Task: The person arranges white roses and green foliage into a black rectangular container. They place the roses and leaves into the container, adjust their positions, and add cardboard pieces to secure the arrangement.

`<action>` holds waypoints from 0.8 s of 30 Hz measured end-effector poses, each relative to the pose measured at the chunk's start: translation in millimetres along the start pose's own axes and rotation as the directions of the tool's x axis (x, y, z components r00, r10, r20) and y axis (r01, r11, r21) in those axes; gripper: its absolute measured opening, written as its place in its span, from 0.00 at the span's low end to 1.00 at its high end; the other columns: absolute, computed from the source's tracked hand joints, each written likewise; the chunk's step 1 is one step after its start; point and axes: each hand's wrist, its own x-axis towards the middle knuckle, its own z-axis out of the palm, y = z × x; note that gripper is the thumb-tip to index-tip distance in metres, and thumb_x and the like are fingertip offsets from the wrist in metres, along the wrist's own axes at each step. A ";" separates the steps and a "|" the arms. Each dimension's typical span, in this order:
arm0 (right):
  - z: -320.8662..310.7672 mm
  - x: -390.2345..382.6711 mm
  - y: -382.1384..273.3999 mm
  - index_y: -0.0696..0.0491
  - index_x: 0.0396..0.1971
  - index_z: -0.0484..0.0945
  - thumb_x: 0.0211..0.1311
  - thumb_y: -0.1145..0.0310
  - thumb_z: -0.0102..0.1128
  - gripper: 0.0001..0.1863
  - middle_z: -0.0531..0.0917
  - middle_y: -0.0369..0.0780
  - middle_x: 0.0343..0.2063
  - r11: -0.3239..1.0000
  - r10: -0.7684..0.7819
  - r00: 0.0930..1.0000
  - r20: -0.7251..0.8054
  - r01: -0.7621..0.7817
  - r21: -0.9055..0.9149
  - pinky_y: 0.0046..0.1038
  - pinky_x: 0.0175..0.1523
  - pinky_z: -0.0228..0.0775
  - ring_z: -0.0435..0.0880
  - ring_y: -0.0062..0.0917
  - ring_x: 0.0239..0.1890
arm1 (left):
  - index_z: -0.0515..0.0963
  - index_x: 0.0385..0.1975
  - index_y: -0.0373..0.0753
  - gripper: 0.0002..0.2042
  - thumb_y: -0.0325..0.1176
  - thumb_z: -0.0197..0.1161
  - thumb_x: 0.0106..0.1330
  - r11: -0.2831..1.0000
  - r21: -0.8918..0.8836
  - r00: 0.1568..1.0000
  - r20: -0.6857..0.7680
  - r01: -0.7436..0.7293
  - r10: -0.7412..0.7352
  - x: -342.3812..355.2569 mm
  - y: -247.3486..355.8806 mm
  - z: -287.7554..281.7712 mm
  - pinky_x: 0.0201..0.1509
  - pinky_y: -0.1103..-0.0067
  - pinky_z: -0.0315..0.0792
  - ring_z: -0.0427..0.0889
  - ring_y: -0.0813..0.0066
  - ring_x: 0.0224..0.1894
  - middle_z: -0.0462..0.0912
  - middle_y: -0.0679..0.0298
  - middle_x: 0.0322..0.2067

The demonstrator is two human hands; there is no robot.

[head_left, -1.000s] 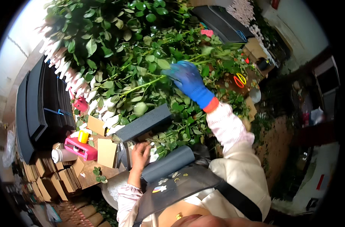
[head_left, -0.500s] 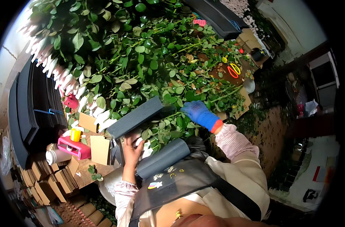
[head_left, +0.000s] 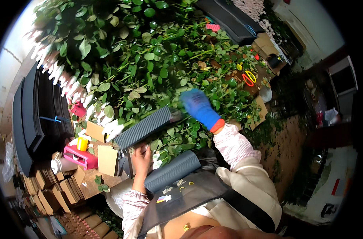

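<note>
My left hand (head_left: 142, 160), bare, has its fingers curled at the lower end of a ribbed dark-grey block (head_left: 142, 126), round something whitish that is too hidden to name. My right hand (head_left: 196, 106), in a blue knitted glove with an orange cuff, hovers blurred over leafy green stems (head_left: 149, 67), just right of the block's upper end; its fingertips are unclear. A second ribbed grey piece (head_left: 171, 169), rounded like a roll, lies below, against my dark apron. A cardboard piece (head_left: 107, 160) stands left of my left hand.
White-wrapped heads (head_left: 70, 85) edge the stems. Stacked dark sheets (head_left: 28, 123) are at left, near a pink tool (head_left: 90, 159), yellow cylinder (head_left: 82, 143), cup (head_left: 62, 165) and cardboard bundles (head_left: 70, 191). Red and yellow scissors (head_left: 249, 78) lie at right, below a black case (head_left: 229, 24).
My right hand has dropped from higher among the stems, where a long stem lay at its fingers, then risen slightly leftward. My left hand has moved a little up and left, beneath the block.
</note>
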 end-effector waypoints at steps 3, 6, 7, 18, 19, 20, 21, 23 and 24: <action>-18.6 -8.9 38.0 0.46 0.44 0.86 0.62 0.69 0.64 0.12 0.85 0.40 0.47 0.999 -0.037 0.868 -0.496 0.046 0.007 0.39 0.57 0.76 0.84 0.38 0.46 | 0.78 0.48 0.35 0.14 0.31 0.70 0.66 1.000 -0.008 0.998 -0.057 -0.023 0.023 -2.7 -6.7 6.5 0.45 0.75 0.80 0.87 0.69 0.41 0.87 0.56 0.38; -38.5 -19.3 64.5 0.51 0.52 0.83 0.64 0.69 0.63 0.16 0.85 0.45 0.49 0.937 0.170 0.845 -0.508 0.020 0.347 0.38 0.61 0.73 0.82 0.41 0.52 | 0.79 0.49 0.37 0.15 0.32 0.71 0.65 1.000 0.014 0.998 -0.058 -0.014 0.015 -5.3 -12.9 11.2 0.43 0.73 0.81 0.87 0.65 0.40 0.86 0.55 0.39; -45.9 -24.1 67.8 0.53 0.53 0.82 0.65 0.70 0.62 0.17 0.84 0.47 0.50 0.932 0.151 0.790 -0.594 0.087 0.352 0.37 0.62 0.72 0.82 0.42 0.53 | 0.82 0.48 0.38 0.15 0.34 0.72 0.63 0.998 -0.056 0.997 -0.068 0.032 -0.036 -5.1 -14.5 12.3 0.42 0.70 0.80 0.87 0.60 0.39 0.86 0.54 0.38; -17.7 -83.4 56.9 0.46 0.54 0.80 0.49 0.81 0.61 0.28 0.82 0.43 0.48 0.963 -0.269 0.961 -0.058 0.268 -0.023 0.43 0.61 0.71 0.79 0.43 0.53 | 0.85 0.41 0.41 0.14 0.39 0.72 0.58 0.995 0.100 0.997 -0.073 -0.009 0.016 -4.8 -0.3 6.8 0.43 0.64 0.80 0.85 0.51 0.37 0.84 0.52 0.34; 2.4 -80.6 55.0 0.46 0.52 0.80 0.53 0.77 0.62 0.24 0.82 0.43 0.49 0.977 -0.205 0.978 -0.033 0.202 -0.064 0.42 0.60 0.72 0.79 0.43 0.53 | 0.86 0.41 0.42 0.14 0.37 0.72 0.57 0.997 0.039 0.998 -0.036 0.061 -0.060 -4.2 2.7 5.2 0.44 0.64 0.79 0.85 0.52 0.38 0.85 0.52 0.36; 15.6 -69.5 55.9 0.47 0.49 0.81 0.51 0.76 0.63 0.22 0.82 0.44 0.49 0.985 -0.167 0.982 0.085 0.163 0.053 0.42 0.58 0.74 0.81 0.43 0.50 | 0.87 0.42 0.42 0.14 0.35 0.71 0.56 0.994 0.079 0.997 -0.014 0.074 -0.073 -3.8 5.8 3.8 0.46 0.65 0.80 0.85 0.52 0.40 0.86 0.53 0.37; 19.7 -65.8 56.6 0.47 0.49 0.82 0.53 0.73 0.63 0.20 0.83 0.44 0.47 0.994 -0.108 0.973 0.206 0.099 0.052 0.41 0.56 0.75 0.82 0.43 0.48 | 0.87 0.40 0.42 0.12 0.35 0.70 0.56 0.999 0.008 0.999 -0.027 0.033 -0.033 -3.8 8.8 2.6 0.49 0.65 0.79 0.85 0.51 0.40 0.86 0.54 0.38; 12.1 -58.6 46.9 0.45 0.50 0.82 0.60 0.64 0.63 0.17 0.85 0.43 0.43 0.954 -0.184 0.970 0.158 0.215 -0.209 0.40 0.54 0.77 0.84 0.42 0.43 | 0.87 0.40 0.42 0.12 0.34 0.69 0.56 1.000 -0.019 0.998 -0.055 0.020 -0.021 -3.8 14.1 0.3 0.52 0.65 0.78 0.85 0.52 0.42 0.86 0.55 0.39; -0.5 -59.2 37.0 0.43 0.51 0.83 0.65 0.59 0.62 0.16 0.86 0.42 0.40 0.877 -0.188 0.968 0.164 0.241 -0.416 0.39 0.52 0.78 0.85 0.42 0.41 | 0.87 0.41 0.42 0.12 0.34 0.69 0.56 0.999 0.019 0.998 -0.028 0.049 -0.048 -4.1 15.8 -0.6 0.52 0.64 0.78 0.84 0.51 0.43 0.86 0.55 0.39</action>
